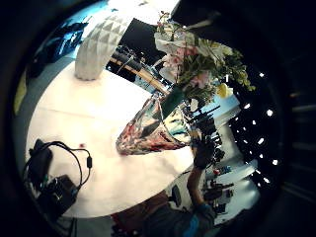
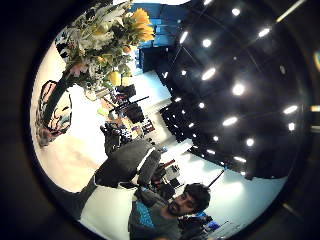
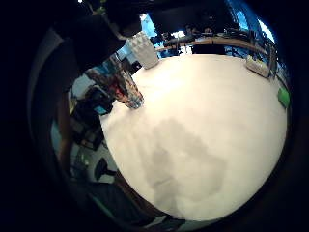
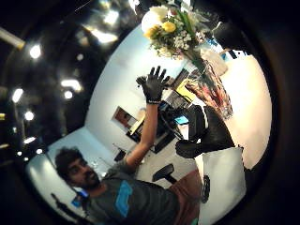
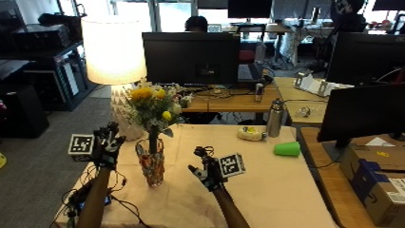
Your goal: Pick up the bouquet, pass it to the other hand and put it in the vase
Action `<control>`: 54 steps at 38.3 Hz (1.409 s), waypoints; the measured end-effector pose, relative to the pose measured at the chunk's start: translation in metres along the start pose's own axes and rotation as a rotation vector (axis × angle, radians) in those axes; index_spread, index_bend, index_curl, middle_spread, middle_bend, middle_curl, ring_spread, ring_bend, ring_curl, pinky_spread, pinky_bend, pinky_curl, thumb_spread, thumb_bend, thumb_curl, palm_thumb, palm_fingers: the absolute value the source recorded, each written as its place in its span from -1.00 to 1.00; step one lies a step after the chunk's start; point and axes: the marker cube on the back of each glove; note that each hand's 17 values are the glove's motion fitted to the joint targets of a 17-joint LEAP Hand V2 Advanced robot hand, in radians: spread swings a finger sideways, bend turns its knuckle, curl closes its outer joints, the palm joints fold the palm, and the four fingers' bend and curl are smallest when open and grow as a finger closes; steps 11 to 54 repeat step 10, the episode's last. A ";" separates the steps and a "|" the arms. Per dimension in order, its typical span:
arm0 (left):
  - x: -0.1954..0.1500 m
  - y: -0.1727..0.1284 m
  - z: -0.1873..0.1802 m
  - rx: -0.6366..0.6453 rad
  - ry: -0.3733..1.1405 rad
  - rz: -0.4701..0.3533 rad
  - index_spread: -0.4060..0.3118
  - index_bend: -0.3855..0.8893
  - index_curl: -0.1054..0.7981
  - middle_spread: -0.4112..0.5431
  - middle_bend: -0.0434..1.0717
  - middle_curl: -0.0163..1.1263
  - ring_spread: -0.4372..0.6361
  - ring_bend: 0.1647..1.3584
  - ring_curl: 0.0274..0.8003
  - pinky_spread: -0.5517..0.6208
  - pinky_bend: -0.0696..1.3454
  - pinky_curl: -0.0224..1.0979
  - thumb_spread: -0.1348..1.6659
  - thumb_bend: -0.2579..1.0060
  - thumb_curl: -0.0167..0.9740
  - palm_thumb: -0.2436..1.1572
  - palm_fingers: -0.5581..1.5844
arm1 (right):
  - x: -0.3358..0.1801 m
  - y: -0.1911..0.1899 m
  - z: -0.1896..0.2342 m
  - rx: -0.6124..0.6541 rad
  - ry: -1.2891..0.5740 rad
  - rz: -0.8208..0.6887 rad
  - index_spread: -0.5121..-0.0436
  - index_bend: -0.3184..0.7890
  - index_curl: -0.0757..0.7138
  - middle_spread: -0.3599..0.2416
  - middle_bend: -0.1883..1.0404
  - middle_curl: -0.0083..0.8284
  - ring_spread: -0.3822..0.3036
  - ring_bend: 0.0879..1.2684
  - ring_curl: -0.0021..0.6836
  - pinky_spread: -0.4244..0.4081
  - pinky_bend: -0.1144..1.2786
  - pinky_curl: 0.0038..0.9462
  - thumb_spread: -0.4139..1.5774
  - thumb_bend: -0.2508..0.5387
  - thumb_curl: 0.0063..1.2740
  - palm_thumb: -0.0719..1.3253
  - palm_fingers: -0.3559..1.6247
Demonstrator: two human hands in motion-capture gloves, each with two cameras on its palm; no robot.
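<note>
Outside view shows no readable writing on the task's things: the bouquet stands upright in the vase near the table's left edge, the left hand raised with fingers spread beside it, the right hand relaxed over open tabletop.

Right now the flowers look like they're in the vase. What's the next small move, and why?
Probably just draw both hands back and rest them. The bouquet stands with its stems down inside the vase, which sits upright on the table. The left hand is raised beside it with fingers spread, the right hand is open and apart; neither touches anything.
</note>
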 end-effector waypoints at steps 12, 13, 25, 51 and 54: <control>0.002 0.001 0.001 0.003 -0.016 -0.018 0.15 -0.21 -0.30 0.19 -0.50 -0.35 0.46 -0.15 -0.33 0.75 -0.20 -0.37 0.06 -0.65 -0.31 -0.37 -0.36 | 0.001 -0.002 -0.001 0.003 0.019 -0.039 -0.17 -0.14 0.15 -0.15 -0.42 -0.10 0.24 -0.79 0.10 0.84 -0.36 -0.23 0.49 -0.41 -0.27 0.36 0.02; 0.002 0.001 0.001 0.003 -0.016 -0.018 0.15 -0.21 -0.30 0.19 -0.50 -0.35 0.46 -0.15 -0.33 0.75 -0.20 -0.37 0.06 -0.65 -0.31 -0.37 -0.36 | 0.001 -0.002 -0.001 0.003 0.019 -0.039 -0.17 -0.14 0.15 -0.15 -0.42 -0.10 0.24 -0.79 0.10 0.84 -0.36 -0.23 0.49 -0.41 -0.27 0.36 0.02; 0.002 0.001 0.001 0.003 -0.016 -0.018 0.15 -0.21 -0.30 0.19 -0.50 -0.35 0.46 -0.15 -0.33 0.75 -0.20 -0.37 0.06 -0.65 -0.31 -0.37 -0.36 | 0.001 -0.002 -0.001 0.003 0.019 -0.039 -0.17 -0.14 0.15 -0.15 -0.42 -0.10 0.24 -0.79 0.10 0.84 -0.36 -0.23 0.49 -0.41 -0.27 0.36 0.02; 0.002 0.001 0.001 0.003 -0.016 -0.018 0.15 -0.21 -0.30 0.19 -0.50 -0.35 0.46 -0.15 -0.33 0.75 -0.20 -0.37 0.06 -0.65 -0.31 -0.37 -0.36 | 0.001 -0.002 -0.001 0.003 0.019 -0.039 -0.17 -0.14 0.15 -0.15 -0.42 -0.10 0.24 -0.79 0.10 0.84 -0.36 -0.23 0.49 -0.41 -0.27 0.36 0.02; 0.002 0.001 0.001 0.003 -0.016 -0.018 0.15 -0.21 -0.30 0.19 -0.50 -0.35 0.46 -0.15 -0.33 0.75 -0.20 -0.37 0.06 -0.65 -0.31 -0.37 -0.36 | 0.001 -0.002 -0.001 0.003 0.019 -0.039 -0.17 -0.14 0.15 -0.15 -0.42 -0.10 0.24 -0.79 0.10 0.84 -0.36 -0.23 0.49 -0.41 -0.27 0.36 0.02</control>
